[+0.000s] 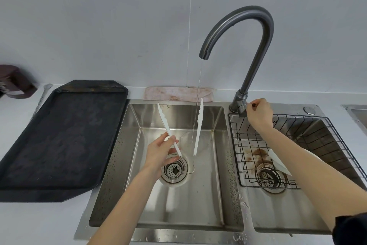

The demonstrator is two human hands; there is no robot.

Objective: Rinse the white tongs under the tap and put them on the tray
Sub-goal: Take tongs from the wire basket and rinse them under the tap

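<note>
My left hand [160, 152] holds the white tongs [198, 125] over the left sink basin [178, 201], gripping one arm near the hinge end, tips pointing up and away. The two arms are spread apart. A thin stream of water falls from the grey tap [238, 26] between the arms, close to the right one. My right hand [258, 112] is closed on the tap's handle at its base. The black tray [63, 135] lies on the counter left of the sink.
A black wire rack [288, 145] sits in the right basin with a white utensil [278, 162] partly under my right forearm. A pink cloth [178, 93] lies behind the sink. A dark object [14, 82] stands at the far left by the wall.
</note>
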